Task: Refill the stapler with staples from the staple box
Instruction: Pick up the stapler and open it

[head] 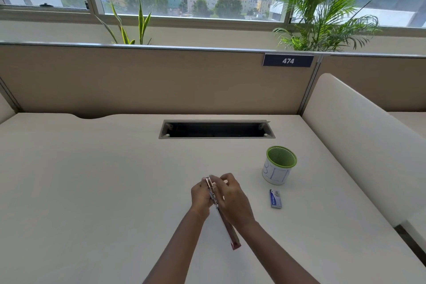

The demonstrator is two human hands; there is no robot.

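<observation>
Stapler (221,214), raised over the surface (115,180), gripped by my left hand (200,196) and right hand (232,198); staple box (275,199) lies apart at right; I judge steady support while fingertips work the top suits best.

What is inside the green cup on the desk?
The green cup shows only its mesh inner wall; nothing sticks out above the rim. Its bottom is hidden by the near wall, so small contents cannot be ruled out.
</observation>
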